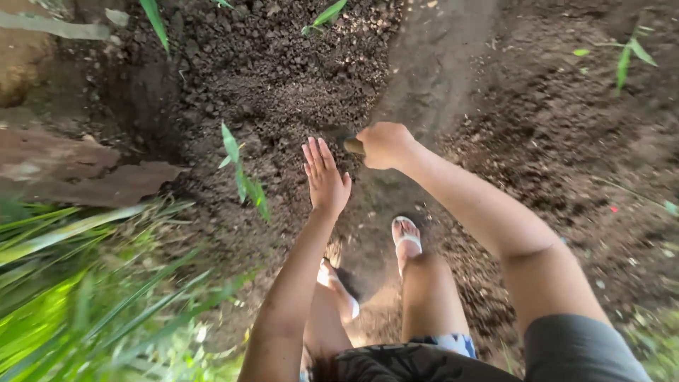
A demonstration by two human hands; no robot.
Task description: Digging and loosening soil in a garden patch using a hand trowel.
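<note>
Your right hand (384,145) is closed in a fist, its grip clamped on a handle (353,146) whose brown end shows just left of your knuckles; the rest of the tool is blurred and cannot be made out against the soil. Your left hand (325,177) is open, fingers spread and apart, holding nothing, hovering over the loose dark soil mound (283,92) just beside the right hand. Your sandalled feet (405,237) stand on the bare path (431,64) directly below both hands.

The risk, as I judge it: your open left hand sits very near the tool, so a swing could catch your fingers. Your toes are exposed too. A small green seedling (240,170) stands near your left hand and could get knocked or buried.
</note>
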